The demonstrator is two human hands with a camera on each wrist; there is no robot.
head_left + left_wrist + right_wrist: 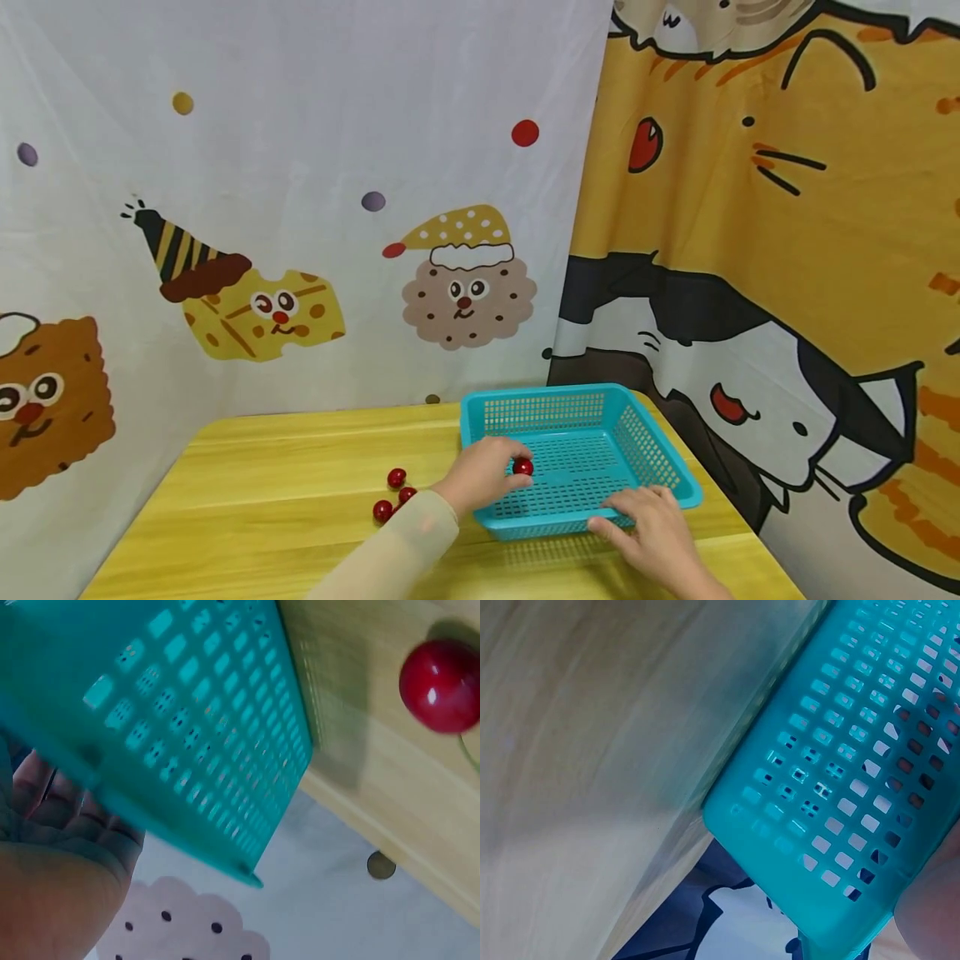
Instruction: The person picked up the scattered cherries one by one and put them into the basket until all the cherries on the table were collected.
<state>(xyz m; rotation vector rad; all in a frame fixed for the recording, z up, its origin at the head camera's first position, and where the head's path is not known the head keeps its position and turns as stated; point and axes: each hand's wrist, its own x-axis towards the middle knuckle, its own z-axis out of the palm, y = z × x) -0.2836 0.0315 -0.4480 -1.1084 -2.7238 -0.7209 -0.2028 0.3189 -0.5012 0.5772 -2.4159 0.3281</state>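
In the head view my left hand [483,473] reaches over the left side of a turquoise plastic basket [585,525] and pinches a dark red cherry [522,467] between thumb and fingers. The left wrist view has the palm [64,877] past the basket rim, the held cherry hidden there. My right hand [651,530] grips the basket's near rim towards its right corner, thumb at the outer side and fingers over the edge. Left of the basket, loose cherries [397,477] lie grouped on the table, partly behind my left sleeve. One cherry [441,686] with a green stem shows close up.
The yellow wood-grain table [285,483] carries the basket at its right side, near the far edge. Behind it hangs a pale curtain [300,125] with cartoon prints, and an orange cat-print curtain [697,208] hangs at the right.
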